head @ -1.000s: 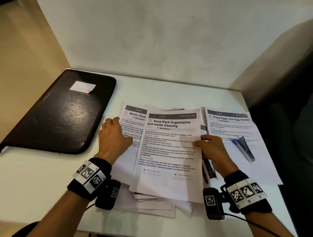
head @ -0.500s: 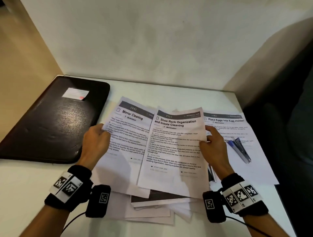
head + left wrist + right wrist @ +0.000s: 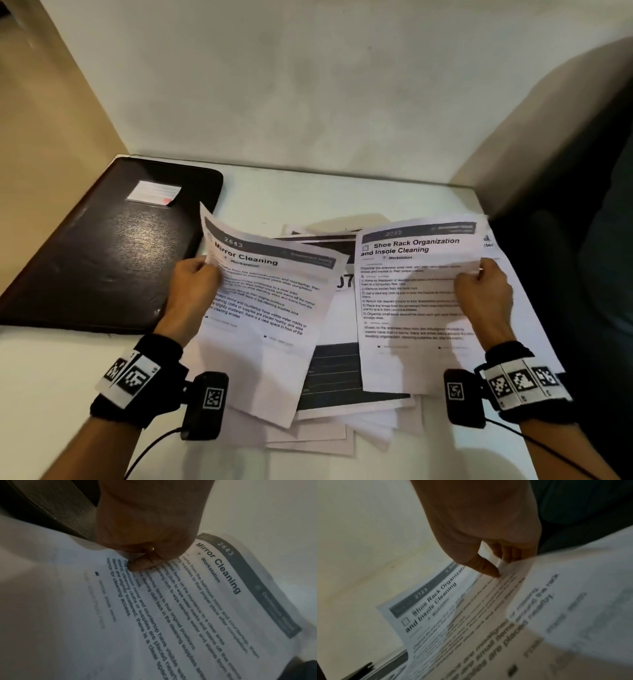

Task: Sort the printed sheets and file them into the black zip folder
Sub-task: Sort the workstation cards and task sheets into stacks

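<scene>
The black zip folder (image 3: 106, 246) lies closed on the table, left of the paper pile (image 3: 329, 404). Just right of the folder, the left hand (image 3: 191, 291) pinches the "Mirror Cleaning" sheet (image 3: 263, 308) by its left edge, thumb on top. Further right of the folder, the right hand (image 3: 479, 294) pinches the "Shoe Rack Organization" sheet (image 3: 411, 308) by its right edge. To sort well, I would keep both headings readable, compare the numbers, then stack edges flush before unzipping.

A white table (image 3: 51, 370) carries the black zip folder (image 3: 102, 260) beside a loose paper pile (image 3: 329, 428).
</scene>
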